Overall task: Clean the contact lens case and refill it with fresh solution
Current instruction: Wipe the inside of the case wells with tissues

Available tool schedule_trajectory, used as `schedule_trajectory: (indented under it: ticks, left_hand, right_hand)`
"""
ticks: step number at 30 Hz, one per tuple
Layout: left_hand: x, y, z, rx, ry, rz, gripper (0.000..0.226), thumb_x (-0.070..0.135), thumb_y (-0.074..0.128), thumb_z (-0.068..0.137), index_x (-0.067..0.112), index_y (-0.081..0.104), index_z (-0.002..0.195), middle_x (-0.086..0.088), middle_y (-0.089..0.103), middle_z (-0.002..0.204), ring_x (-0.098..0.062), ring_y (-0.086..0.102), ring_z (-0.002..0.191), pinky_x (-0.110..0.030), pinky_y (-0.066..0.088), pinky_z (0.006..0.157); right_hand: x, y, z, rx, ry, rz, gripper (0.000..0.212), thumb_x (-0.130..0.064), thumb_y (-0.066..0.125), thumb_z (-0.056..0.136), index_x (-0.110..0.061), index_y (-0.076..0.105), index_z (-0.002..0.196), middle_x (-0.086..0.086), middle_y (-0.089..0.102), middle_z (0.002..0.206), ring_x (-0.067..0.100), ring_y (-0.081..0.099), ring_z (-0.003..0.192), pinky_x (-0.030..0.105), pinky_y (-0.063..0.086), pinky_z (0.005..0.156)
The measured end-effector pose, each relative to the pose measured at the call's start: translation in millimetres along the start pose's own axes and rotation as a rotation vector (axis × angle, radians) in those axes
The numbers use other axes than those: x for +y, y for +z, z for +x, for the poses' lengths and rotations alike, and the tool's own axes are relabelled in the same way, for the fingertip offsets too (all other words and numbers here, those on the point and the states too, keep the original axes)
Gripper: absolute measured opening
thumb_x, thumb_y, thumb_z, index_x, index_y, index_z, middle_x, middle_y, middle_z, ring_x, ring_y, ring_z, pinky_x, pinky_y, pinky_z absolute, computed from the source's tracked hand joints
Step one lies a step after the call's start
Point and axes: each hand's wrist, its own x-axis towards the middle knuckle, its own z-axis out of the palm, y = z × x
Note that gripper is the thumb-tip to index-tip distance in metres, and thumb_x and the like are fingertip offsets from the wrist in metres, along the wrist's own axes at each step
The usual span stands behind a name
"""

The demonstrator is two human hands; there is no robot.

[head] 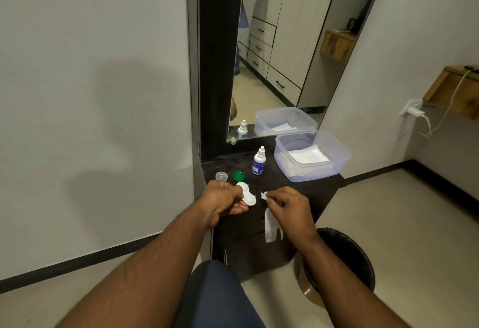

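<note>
The left hand (225,201) grips the white case (248,195) above the dark stand (305,185). At its 3 o'clock, the right hand (287,208) pinches a tissue (270,226). The bottle (258,161) stands at 12 o'clock.

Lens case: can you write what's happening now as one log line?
step: wiping | left hand: holds lens case | right hand: pinches tissue | caps: off | solution bottle: untouched

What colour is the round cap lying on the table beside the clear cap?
Green round plastic cap, seen in the head view.
</note>
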Motion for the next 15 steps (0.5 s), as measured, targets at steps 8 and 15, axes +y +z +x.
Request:
schedule_trajectory:
  ticks: [8, 15]
  left_hand:
    - [-2, -6, -1, -0.063, 0.006, -0.008, 0.014, 0.002, 0.062, 0.088, -0.001, 0.064, 0.101, -0.021, 0.073, 0.083, -0.023, 0.074, 0.071, -0.027, 0.06, 0.058]
    - [-2, -6, 0, -0.063, 0.01, -0.019, 0.013, 0.0, 0.061, 0.088, -0.003, 0.064, 0.101, -0.023, 0.073, 0.083, -0.024, 0.073, 0.067, -0.026, 0.059, 0.053]
  right_hand:
    - [-8, 5, 0, -0.078, -0.017, 0.17, 0.016, -0.007, 0.07, 0.082, -0.009, 0.076, 0.097, -0.002, 0.065, 0.09, 0.004, 0.061, 0.081, 0.002, 0.042, 0.074]
    - [-10, 17, -7, -0.047, 0.041, 0.174, 0.015, -0.005, 0.069, 0.081, -0.005, 0.075, 0.095, -0.004, 0.063, 0.083, 0.006, 0.06, 0.079, 0.0, 0.04, 0.072]
